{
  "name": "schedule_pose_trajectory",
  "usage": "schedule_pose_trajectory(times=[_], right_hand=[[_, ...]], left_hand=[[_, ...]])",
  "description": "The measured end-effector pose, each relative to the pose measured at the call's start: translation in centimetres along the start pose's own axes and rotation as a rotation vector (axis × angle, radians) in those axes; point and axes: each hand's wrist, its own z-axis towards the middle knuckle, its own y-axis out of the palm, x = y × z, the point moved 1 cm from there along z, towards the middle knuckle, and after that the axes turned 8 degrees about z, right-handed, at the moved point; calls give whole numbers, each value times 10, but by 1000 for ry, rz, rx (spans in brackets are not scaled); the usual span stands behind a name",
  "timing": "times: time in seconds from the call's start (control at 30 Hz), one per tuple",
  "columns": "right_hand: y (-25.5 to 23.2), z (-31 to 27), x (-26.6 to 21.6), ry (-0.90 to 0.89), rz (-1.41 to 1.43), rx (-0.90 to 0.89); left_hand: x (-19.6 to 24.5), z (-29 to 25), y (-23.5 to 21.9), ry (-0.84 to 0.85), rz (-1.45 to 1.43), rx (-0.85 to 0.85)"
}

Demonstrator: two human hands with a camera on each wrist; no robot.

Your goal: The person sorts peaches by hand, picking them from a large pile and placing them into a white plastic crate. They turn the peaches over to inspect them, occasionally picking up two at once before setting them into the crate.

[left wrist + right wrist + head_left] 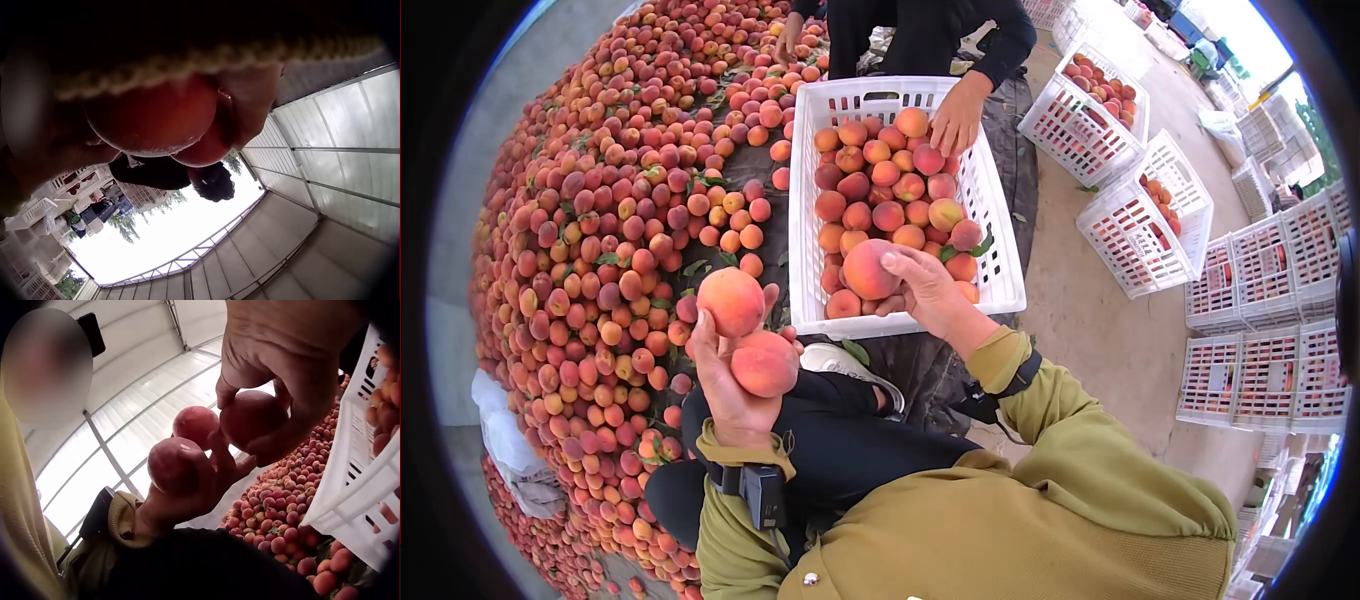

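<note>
Two peaches rest in my left hand (735,395), fingers and thumb curled round them: an upper peach (731,301) and a lower peach (765,364). In the left wrist view the nearer peach (153,122) fills the palm, dim under the sleeve. A third peach (872,269) is gripped by my right hand (935,300), thumb on top, over the near rim of the white crate (1008,285). The right wrist view shows that peach (255,420) between thumb and fingers, close beside the left hand's pair. Many peaches (888,215) fill the crate.
Across the crate, another person's hand (960,112) reaches over its peaches. A large heap of peaches (600,260) spreads at the left. More white crates with peaches (1145,235) stand at the right, near stacked crates (1265,370). A shoe (850,370) lies just below the crate.
</note>
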Motion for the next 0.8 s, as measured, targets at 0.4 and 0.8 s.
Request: schedule_pose_trajectory(times=[0.4,0.8], right_hand=[[-78,-4,-77,108,-354,174],[-102,5,-62,-79,-2305,-73]], left_hand=[[1,3,-9,-25,-33,151],[-2,3,-5,-33,47,173]])
